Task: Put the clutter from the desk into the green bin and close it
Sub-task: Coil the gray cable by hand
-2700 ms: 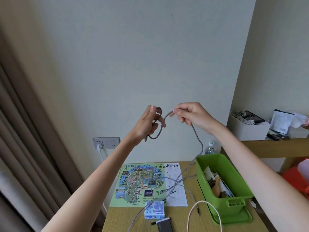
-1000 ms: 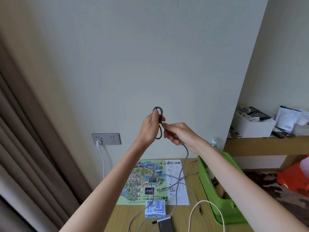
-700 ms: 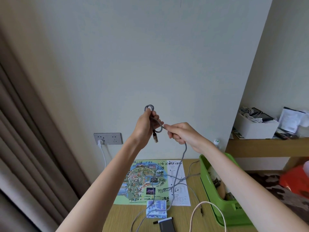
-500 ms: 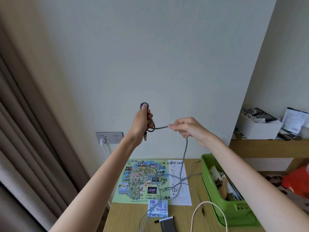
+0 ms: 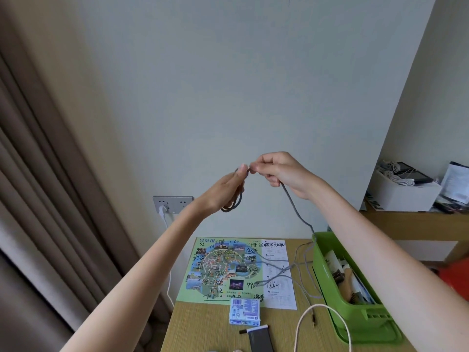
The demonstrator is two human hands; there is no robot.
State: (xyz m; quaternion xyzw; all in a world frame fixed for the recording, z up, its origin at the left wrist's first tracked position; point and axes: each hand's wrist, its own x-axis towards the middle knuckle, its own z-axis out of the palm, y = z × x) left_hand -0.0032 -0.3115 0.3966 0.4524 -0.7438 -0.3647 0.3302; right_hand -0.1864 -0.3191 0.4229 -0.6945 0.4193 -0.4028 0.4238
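Both my hands are raised in front of the wall, winding a grey cable [image 5: 294, 209]. My left hand [image 5: 225, 189] holds a small coil of it that hangs below the palm. My right hand [image 5: 279, 174] pinches the cable next to my left fingertips. From my right hand the cable drops to the desk and lies in loose loops across the paper map [image 5: 228, 268]. The green bin [image 5: 355, 318] stands open at the desk's right side with papers and a wooden brush inside.
On the wooden desk [image 5: 203, 326] lie a small blue packet [image 5: 245, 311], a dark flat device [image 5: 260, 339] and a white cable loop [image 5: 322, 323]. A white plug sits in the wall socket [image 5: 172, 204]. Curtains hang at left. A shelf with a white box [image 5: 403, 194] is at right.
My right hand has brought another length of cable up to my left hand, so the two hands now touch. The coil in my left hand has grown.
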